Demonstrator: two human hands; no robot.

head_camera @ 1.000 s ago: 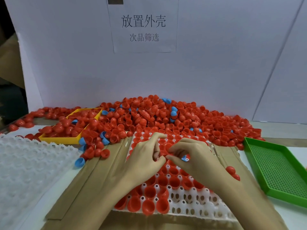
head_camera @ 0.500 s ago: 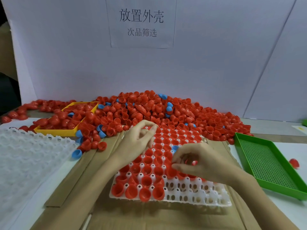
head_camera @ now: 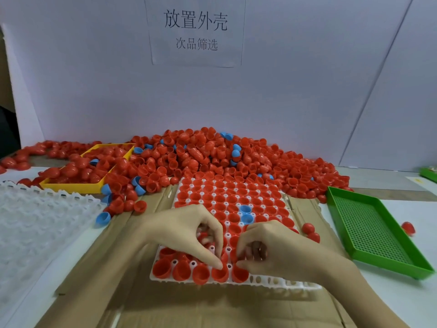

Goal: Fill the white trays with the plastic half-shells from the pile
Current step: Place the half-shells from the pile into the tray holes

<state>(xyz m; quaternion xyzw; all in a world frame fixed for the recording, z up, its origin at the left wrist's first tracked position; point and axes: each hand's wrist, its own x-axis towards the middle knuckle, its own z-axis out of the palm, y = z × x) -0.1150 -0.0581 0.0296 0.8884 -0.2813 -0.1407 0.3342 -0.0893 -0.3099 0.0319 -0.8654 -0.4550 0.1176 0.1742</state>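
We start at the white tray (head_camera: 305,285) in the lower centre of the frame, lying on flattened cardboard (head_camera: 132,268). Most of its sockets hold red half-shells (head_camera: 220,200), open side up, and 2 blue half-shells (head_camera: 246,213) sit among them right of centre. The sockets at the near right corner are still bare.

The left hand (head_camera: 189,235) hovers over the near rows with fingers curled; we see red shells cupped under them, and its forefinger presses down on a shell in the front row. The right hand (head_camera: 267,247) is curled beside it, thumb at the next shell in that row; something small is tucked under its fingers, but we cannot tell what.

We judge the shells to be light, thin, stiff plastic with a smooth, somewhat slippery skin. We recommend pinching each at the rim or cupping the dome, then pressing it straight down into the socket. A skewed push may tip it, and several can nest together, so we check for doubles.

The pile (head_camera: 212,157) spreads across the middle of the frame behind the tray, touching its far edge. A yellow tray (head_camera: 71,187) full of shells sits at the left, a spare stack of white trays (head_camera: 30,223) at the far left, and a green perforated tray (head_camera: 369,228) at the right, with 3 loose red shells near it. The bench (head_camera: 402,301) is pale. A white board (head_camera: 307,91) with a printed sheet (head_camera: 195,31) closes off the back.
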